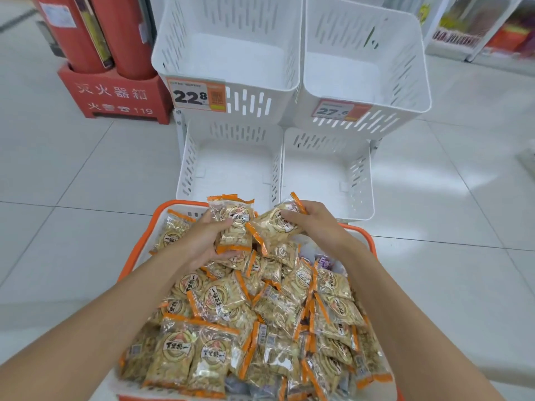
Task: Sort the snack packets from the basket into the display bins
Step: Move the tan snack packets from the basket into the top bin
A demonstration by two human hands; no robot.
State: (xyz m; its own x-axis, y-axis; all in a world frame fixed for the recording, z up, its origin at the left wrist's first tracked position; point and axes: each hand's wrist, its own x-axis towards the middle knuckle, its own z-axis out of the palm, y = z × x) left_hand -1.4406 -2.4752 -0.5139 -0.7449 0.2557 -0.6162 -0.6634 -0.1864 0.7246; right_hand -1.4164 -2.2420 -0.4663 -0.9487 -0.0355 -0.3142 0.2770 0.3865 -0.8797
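Four white slotted plastic display bins face me in two tiers. The upper left bin (173, 57) carries an orange price tag reading 22.8 (196, 95), and the upper right bin (406, 68) has a blurred orange price tag that seems to read 27.6 (337, 110). Under them sit the lower left bin (188, 169) and the lower right bin (360, 175), side by side. Just in front of the lower pair is the orange-rimmed white plastic basket (368, 241), whose far rim overlaps their front walls from my view. It is heaped with a pile of clear snack packets (260, 314) with orange sealed edges and round printed labels. A purple packet (322, 261) peeks out near the right wall, partly buried. My left hand (202, 244) has its fingers curled around one upright snack packet (236, 224), thumb across the front, above the far end of the heap. My right hand (314, 221) grips a second snack packet (275, 227), tilted, with fingers wrapped over its top edge. The two held packets touch each other between the hands. Both forearms lie over the heap and hide part of it. Left of the bins, a red fire extinguisher box with white characters (115, 96) stands on the pale tiled floor (72, 169). It holds two red cylinders (121, 33) and is close beside the upper left bin. At the far upper right, a white shelf of coloured goods (477, 24) is too blurred to read.
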